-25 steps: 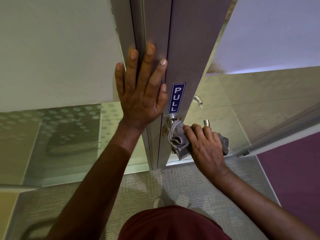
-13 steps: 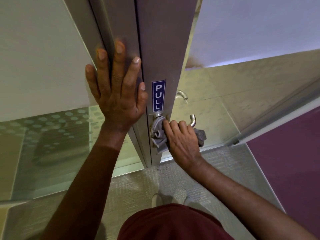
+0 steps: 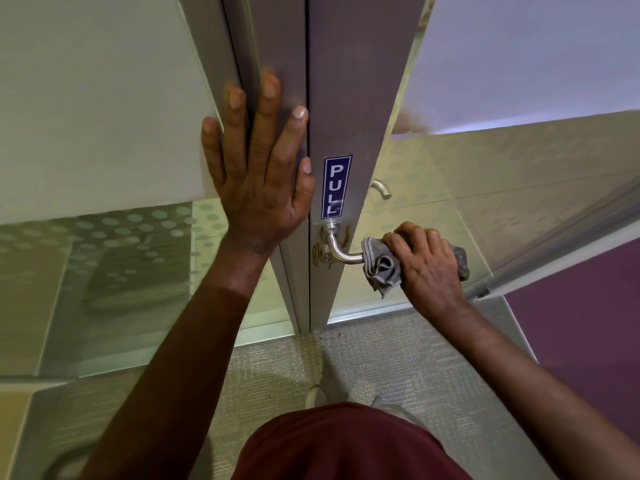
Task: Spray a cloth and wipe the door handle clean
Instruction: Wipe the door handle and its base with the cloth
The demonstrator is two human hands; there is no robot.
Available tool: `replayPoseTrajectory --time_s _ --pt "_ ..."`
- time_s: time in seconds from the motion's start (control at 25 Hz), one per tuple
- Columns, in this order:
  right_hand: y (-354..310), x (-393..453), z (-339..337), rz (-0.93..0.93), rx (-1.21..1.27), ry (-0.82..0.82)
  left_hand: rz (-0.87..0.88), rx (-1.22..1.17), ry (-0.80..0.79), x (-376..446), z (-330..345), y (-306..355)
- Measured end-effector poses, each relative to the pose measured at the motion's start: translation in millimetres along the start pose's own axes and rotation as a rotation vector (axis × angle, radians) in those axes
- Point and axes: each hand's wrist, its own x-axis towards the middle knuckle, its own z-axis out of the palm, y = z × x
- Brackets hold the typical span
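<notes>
A silver lever door handle (image 3: 341, 252) sticks out from the grey metal door stile (image 3: 349, 98), just under a blue "PULL" sticker (image 3: 336, 187). My right hand (image 3: 427, 263) is closed around a crumpled grey cloth (image 3: 381, 268), which wraps the outer end of the handle. The handle's bend and base are bare. My left hand (image 3: 258, 171) lies flat with fingers spread against the door frame, left of the sticker. No spray bottle is in view.
Frosted glass panels (image 3: 104, 265) flank the door on both sides. A second handle (image 3: 381, 188) shows through the glass (image 3: 502, 202) on the right. Beige carpet (image 3: 277, 375) covers the floor below, and a purple surface (image 3: 588, 323) lies at the right.
My right hand has slid the cloth outward along the handle, from its base near the door to its outer end, baring the bend. My left hand stays pressed on the frame.
</notes>
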Motion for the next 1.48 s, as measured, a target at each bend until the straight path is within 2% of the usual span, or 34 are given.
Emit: replayPoseTrajectory --time_s 0.2,0.32,0.4,0.56,0.64,0.84,0.96,1.04,1.08,1.16,1.2,1.24,1.36,1.48 --pt "-56.9 -6.0 -13.4 0.148 -0.016 -0.105 -0.001 0.012 0.001 0.0 1.8 2.1" --pt "-109.9 6.1 -16.2 0.061 -0.150 -0.229 0.000 0.004 0.009 -1.7 2.6 2.5" --pt "-122.8 10.2 -18.6 0.055 -0.189 -0.215 0.003 0.002 0.025 -2.7 2.3 1.1" --pt "-78.5 -1.5 -11.9 -0.028 -0.045 -0.022 0.018 0.009 0.024 -2.2 0.7 -0.7" --pt "-49.7 -5.6 -5.0 -0.073 -0.049 -0.019 0.013 0.006 0.016 -1.9 -0.3 -1.0" --pt "7.0 -1.9 -0.4 -0.051 -0.106 0.023 0.015 0.012 0.005 -2.0 -1.6 -1.4" --pt "10.2 -4.6 0.9 0.081 -0.016 0.028 -0.001 0.007 -0.012 -1.6 -1.1 -0.1" --pt "12.3 -9.7 5.3 0.303 0.211 -0.006 0.001 0.012 -0.016 0.0 -1.4 -0.1" --pt "17.6 -13.2 6.7 0.419 0.448 -0.063 0.004 0.013 -0.018 0.3 -1.5 -0.2" --pt "28.8 -23.0 4.9 0.610 1.131 -0.182 0.003 0.012 -0.016 -0.1 0.1 0.5" --pt "29.7 -28.4 2.0 0.693 1.381 -0.214 0.001 0.012 -0.010 -0.6 1.2 0.5" --pt "27.3 -31.2 0.0 0.763 1.504 -0.230 0.000 0.010 -0.005 -0.8 2.1 0.4" --pt "6.6 -15.6 2.9 0.862 1.674 -0.292 0.007 0.000 0.007 -1.5 3.3 -1.4" --pt "-7.9 4.3 8.9 1.008 2.066 -0.243 0.010 0.008 0.006 -1.4 3.7 -2.1"
